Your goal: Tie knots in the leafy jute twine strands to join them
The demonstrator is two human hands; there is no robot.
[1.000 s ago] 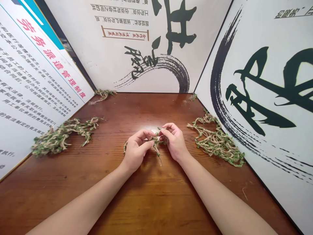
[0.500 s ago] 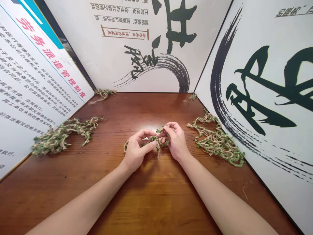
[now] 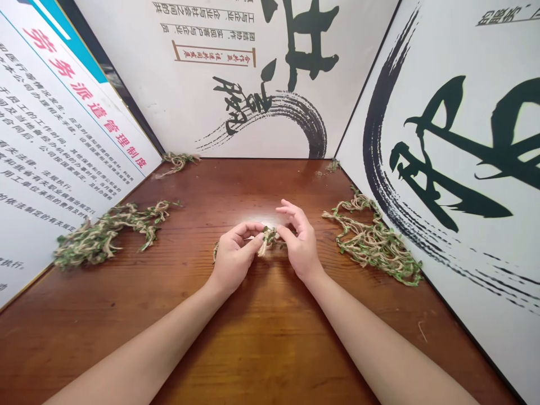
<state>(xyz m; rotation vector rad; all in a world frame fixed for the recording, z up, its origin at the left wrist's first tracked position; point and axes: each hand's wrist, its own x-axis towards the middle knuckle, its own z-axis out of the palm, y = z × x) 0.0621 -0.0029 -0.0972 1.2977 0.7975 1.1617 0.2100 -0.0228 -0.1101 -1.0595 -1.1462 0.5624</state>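
Observation:
A length of jute twine with small green leaves (image 3: pixel 270 239) is bunched in a knot-like clump between my hands, just above the table, its pale frayed end hanging down. My left hand (image 3: pixel 234 256) is closed on it, thumb and index finger pinching the clump's left side. A bit of the same leafy twine shows beyond the left knuckles. At the right side, the thumb of my right hand (image 3: pixel 302 247) touches the clump, while the fingers stand raised and apart from the thumb. Whatever lies behind the right thumb is hidden.
On the brown wooden table (image 3: pixel 261 337), a heap of leafy twine (image 3: pixel 112 233) lies left and another heap (image 3: pixel 375 242) right. A small bunch (image 3: pixel 179 162) sits in the back left corner, with scraps (image 3: pixel 332 166) at back right. Printed panels (image 3: pixel 253 112) wall three sides.
My right fingers have let go of their pinch and lifted apart, with the thumb now against the clump. The twine loop at the right has drawn in and bunched up near my left fingertips.

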